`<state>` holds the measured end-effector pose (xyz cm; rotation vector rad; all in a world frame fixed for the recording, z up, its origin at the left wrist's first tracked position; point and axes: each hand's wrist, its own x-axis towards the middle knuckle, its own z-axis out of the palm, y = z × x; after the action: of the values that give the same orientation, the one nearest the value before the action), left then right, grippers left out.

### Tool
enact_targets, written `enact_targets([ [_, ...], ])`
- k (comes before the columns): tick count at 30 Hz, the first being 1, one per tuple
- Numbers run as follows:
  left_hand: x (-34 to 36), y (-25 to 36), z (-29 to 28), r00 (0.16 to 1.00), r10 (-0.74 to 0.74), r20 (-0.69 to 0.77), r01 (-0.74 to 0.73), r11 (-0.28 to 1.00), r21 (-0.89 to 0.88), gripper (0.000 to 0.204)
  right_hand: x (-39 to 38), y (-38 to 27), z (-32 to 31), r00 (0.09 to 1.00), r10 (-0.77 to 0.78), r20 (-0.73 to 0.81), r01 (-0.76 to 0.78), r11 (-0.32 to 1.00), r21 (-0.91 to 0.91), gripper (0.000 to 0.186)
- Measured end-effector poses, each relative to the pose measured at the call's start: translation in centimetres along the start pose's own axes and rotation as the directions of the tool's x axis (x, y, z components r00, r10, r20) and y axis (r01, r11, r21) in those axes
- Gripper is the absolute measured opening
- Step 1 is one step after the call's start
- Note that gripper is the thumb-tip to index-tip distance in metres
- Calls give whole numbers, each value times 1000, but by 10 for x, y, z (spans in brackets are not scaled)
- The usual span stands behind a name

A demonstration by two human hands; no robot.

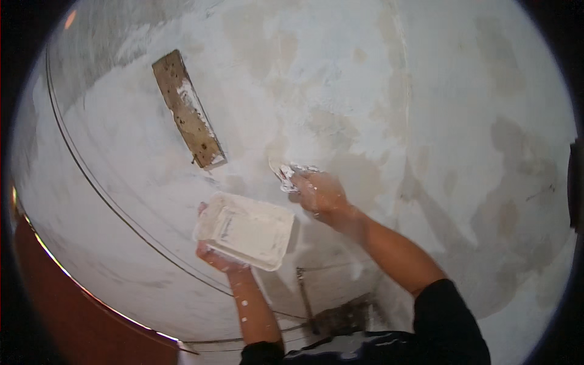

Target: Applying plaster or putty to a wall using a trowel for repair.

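Observation:
My left hand (pixel 222 260) is closed round the left side of a shallow rectangular white tray (pixel 283 244), holding it tilted in front of the wall. Pale, creamy putty (pixel 237 226) coats its inside. To the right and a little higher, my right hand (pixel 322 196) grips a putty knife (pixel 285 174) caked in white. The knife's blade lies at the wall (pixel 340 73), by a damp-looking beige patch; my fingers hide its handle. White specks dot both hands and the left forearm.
A brown wooden board (pixel 185 109) sits in the wall at upper left. Dark cables (pixel 91 176) curve down the left side. Below the tray is a thin pipe (pixel 304 298) beside a dark rough patch (pixel 347 316). Reddish-brown surface (pixel 73 304) shows at lower left.

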<state>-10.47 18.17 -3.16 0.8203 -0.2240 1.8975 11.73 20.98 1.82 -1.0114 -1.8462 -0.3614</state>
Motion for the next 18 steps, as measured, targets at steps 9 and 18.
enact_targets([
  [9, 17, -9, 52, 943, -55, 329, 36, 997, 64, 69, 35, 62, -74, 978, -204, 49, 209, 965, -160, 23],
  [18, 28, 21, 99, 917, 93, 389, -213, 936, 279, 68, 139, 2, -140, 966, -138, -220, 93, 975, -204, 18],
])
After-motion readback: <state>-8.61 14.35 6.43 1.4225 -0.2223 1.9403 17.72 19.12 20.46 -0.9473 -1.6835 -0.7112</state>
